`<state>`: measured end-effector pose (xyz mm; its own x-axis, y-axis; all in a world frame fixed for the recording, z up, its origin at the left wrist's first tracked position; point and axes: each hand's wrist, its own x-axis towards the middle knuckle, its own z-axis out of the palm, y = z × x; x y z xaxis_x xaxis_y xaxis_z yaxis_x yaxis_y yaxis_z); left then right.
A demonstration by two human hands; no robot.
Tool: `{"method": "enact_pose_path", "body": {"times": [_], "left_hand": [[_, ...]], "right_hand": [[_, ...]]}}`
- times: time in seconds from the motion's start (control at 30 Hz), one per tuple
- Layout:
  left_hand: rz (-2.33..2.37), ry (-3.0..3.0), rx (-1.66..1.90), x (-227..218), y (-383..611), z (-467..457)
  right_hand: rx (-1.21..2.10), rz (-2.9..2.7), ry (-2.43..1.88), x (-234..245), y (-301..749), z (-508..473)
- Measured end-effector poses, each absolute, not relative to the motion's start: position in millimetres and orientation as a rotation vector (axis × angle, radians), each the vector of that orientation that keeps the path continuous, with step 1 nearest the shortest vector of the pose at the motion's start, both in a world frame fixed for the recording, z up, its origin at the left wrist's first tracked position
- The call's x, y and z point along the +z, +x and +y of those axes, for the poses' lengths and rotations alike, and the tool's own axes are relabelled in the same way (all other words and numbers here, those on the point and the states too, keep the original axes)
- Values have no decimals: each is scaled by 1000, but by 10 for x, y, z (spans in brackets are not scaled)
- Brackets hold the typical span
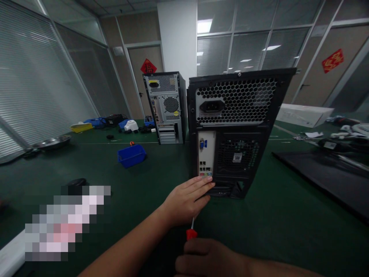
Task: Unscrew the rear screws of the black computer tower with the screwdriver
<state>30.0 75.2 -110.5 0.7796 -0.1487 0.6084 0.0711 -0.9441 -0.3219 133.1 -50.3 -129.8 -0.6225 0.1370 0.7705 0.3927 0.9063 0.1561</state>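
A black computer tower (230,134) stands with its rear panel towards me, showing a honeycomb grille, a power socket and ports. My left hand (187,200) reaches to the lower part of this panel. Its fingers are stretched out and lie by the coloured audio jacks (205,174); its thumb is hidden. Below it, my right hand (209,257) is wrapped round a screwdriver (191,234) with a red handle. The thin metal shaft points up towards the left hand, and its tip is hidden behind that hand.
Behind stands a second computer tower (167,109). A blue bin (132,155) sits left on the green table (161,169). A black panel (323,173) and white box (305,114) lie to the right. A metal bowl (53,142) is far left; a blurred-out object lies front left.
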Motion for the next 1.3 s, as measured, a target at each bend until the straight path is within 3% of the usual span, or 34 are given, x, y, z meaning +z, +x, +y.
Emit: {"method": "enact_pose_path", "body": {"times": [0.23, 0.57, 0.83, 1.3], "left_hand": [[79, -2665, -914, -1117, 288, 763], [86, -2668, -890, -1117, 282, 767], [54, -2641, -930, -1076, 291, 741], [65, -2669, -903, -1107, 290, 756]], "right_hand": [[-313, -2192, -342, -1223, 1394, -519], [-331, -2241, -402, -1504, 1335, -471], [-335, -2238, -278, -1479, 1305, -380], [-443, -2184, -455, -1227, 1372, -553]]}}
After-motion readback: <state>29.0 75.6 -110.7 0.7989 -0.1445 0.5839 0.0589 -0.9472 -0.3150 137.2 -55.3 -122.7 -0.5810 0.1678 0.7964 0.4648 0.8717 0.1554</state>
